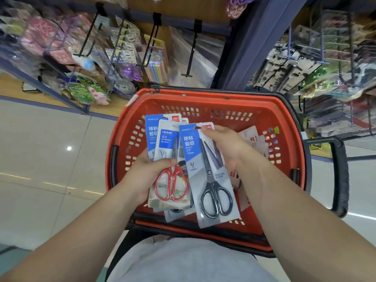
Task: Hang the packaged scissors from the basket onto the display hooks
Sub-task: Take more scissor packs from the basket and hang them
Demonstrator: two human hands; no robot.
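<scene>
Over the red basket (284, 110), my left hand (148, 171) grips a fanned stack of scissor packs (151, 131), thumb curled across the red-handled pack (171, 185). My right hand (225, 145), wrist bent inward, pinches the top of the black-handled scissors pack (213, 190). Black display hooks (190, 50) stand beyond the basket.

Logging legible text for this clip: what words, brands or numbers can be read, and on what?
"HOME": red-handled scissors pack
"防粘剪切": black-handled scissors pack
"170mm": same pack
"锋利剪切": rear blue pack
"deli": rear blue pack, red corner tag
Smaller print and shelf goods: too blurred to read.
</scene>
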